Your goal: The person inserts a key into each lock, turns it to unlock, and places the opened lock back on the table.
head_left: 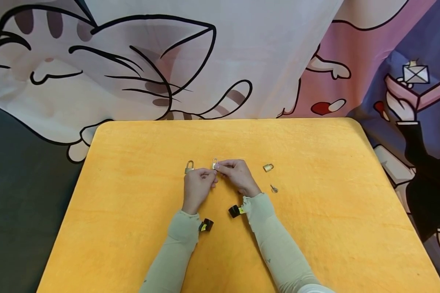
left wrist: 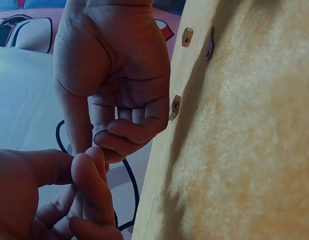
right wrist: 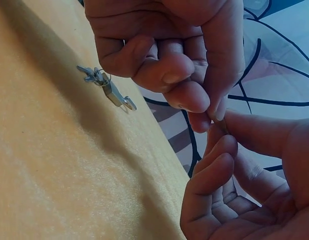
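My left hand [head_left: 199, 188] and right hand [head_left: 240, 175] meet fingertip to fingertip above the table. Both pinch a small brownish thing [right wrist: 223, 128], of which only a sliver shows; I cannot tell what it is. A small padlock [head_left: 214, 162] appears just past the right fingertips in the head view, and lies on the table in the left wrist view. Beyond my left hand is a larger brass padlock [head_left: 189, 167] with a raised shackle. In the right wrist view, a ring of keys [right wrist: 96, 76] lies against that padlock.
To the right of my hands, another brass padlock [head_left: 268, 167] lies on the yellow table [head_left: 315, 236], with a key [head_left: 274, 189] nearer to me. A printed cloth [head_left: 264, 53] hangs along the table's far edge.
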